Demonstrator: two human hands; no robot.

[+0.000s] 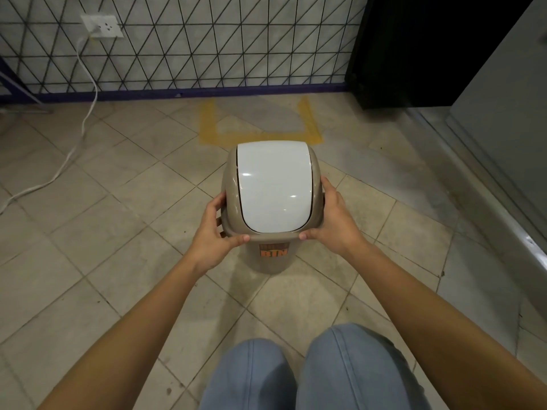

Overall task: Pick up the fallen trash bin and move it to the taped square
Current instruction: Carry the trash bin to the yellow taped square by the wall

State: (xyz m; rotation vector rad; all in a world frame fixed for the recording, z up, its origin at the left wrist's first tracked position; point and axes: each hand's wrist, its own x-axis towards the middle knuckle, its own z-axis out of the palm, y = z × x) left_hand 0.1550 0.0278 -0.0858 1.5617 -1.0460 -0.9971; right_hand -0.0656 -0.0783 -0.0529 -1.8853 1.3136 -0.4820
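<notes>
step: carry to square | left hand (212,235) and right hand (333,221) clasped on swing-lid trash bin (272,189) rim, upright | yellow taped square (260,122) at 12 o'clock; keep level, set inside tape

The beige trash bin (273,255) with white swing lid stands upright, near the yellow taped square (260,122).

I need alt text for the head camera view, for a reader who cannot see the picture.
Two bare hands, left hand and right hand, hold an upright beige trash bin by its rim, white swing lid on top, over a tiled floor. A yellow taped square lies just beyond the bin, by the wall. The person's knees in blue jeans show below.
</notes>
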